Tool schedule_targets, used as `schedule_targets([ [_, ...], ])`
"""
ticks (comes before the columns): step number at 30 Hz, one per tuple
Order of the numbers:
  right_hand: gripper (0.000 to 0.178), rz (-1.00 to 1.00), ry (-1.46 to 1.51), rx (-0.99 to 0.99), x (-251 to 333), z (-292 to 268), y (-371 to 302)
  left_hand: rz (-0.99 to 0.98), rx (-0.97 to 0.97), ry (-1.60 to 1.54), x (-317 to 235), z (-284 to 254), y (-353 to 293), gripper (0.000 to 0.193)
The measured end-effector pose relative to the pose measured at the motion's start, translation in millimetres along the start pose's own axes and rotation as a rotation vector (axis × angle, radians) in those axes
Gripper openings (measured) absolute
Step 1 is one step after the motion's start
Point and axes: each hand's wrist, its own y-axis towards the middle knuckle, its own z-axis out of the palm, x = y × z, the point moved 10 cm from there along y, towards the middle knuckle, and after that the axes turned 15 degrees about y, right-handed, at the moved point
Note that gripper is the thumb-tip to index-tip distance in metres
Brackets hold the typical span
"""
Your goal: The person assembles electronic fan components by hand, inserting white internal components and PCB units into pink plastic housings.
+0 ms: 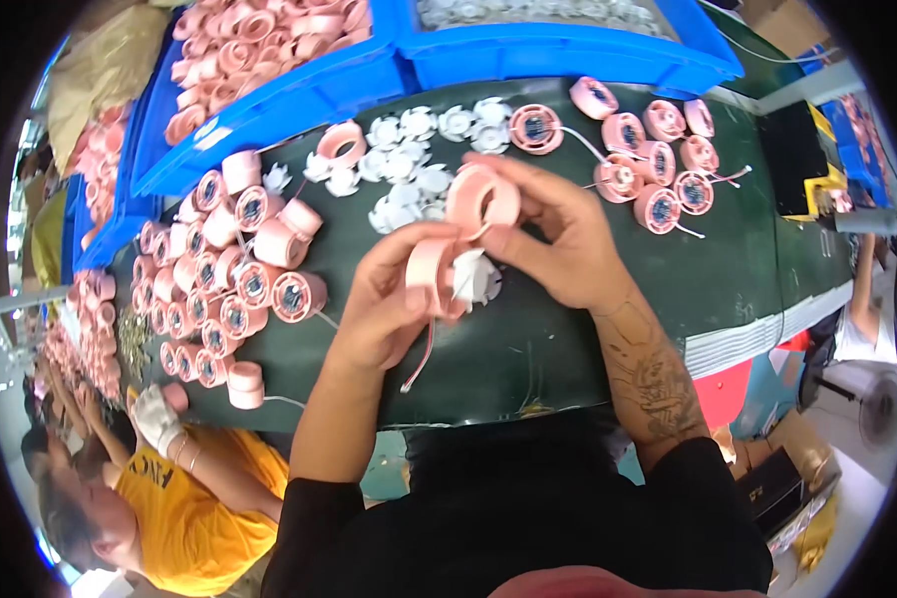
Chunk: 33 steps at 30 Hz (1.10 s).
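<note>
Over the green table, my left hand (374,299) grips a pink round housing (428,271), its fingers wrapped round the side. A thin wire (421,361) hangs down from that part. My right hand (563,239) pinches a pink ring (465,197) between thumb and fingers, just above and right of the housing; the two parts are close together or touching. Right beside the housing shows a white finned piece (478,277); whether it is fixed to it or lies on the table I cannot tell. Behind my hands is a cluster of white finned pieces (404,159).
Many pink housings with circuit boards (254,284) crowd the table's left; several more (658,164) sit at right. Blue bins (289,115) of pink rings and white parts line the back. A co-worker in a yellow shirt (184,508) works at lower left, wearing a white glove (156,419).
</note>
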Motion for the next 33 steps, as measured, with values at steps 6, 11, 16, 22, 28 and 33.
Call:
schedule_targets([
  [6, 0.056, -0.034, 0.168, -0.034, 14, -2, 5, 0.218, -0.038, -0.303, -23, -19, 3, 0.055],
  [11, 0.061, -0.032, 0.074, 0.026, 13, 6, 6, 0.122, -0.026, -0.464, -18, -20, 9, 0.062],
  [16, 0.06, -0.003, 0.137, 0.087, 14, 16, 5, 0.159, 0.203, -0.623, -14, -13, 8, 0.079],
  [22, 0.059, 0.012, 0.146, 0.059, 9, 9, 4, 0.097, 0.117, -0.441, 0, -13, 12, 0.072],
  [28, 0.057, 0.048, 0.161, 0.044, 12, 12, 1, 0.113, -0.062, -0.333, -2, -20, 10, 0.064],
  [33, 0.054, 0.061, 0.166, 0.003, 12, 6, 0, 0.147, -0.044, -0.326, -4, -20, 8, 0.063],
])
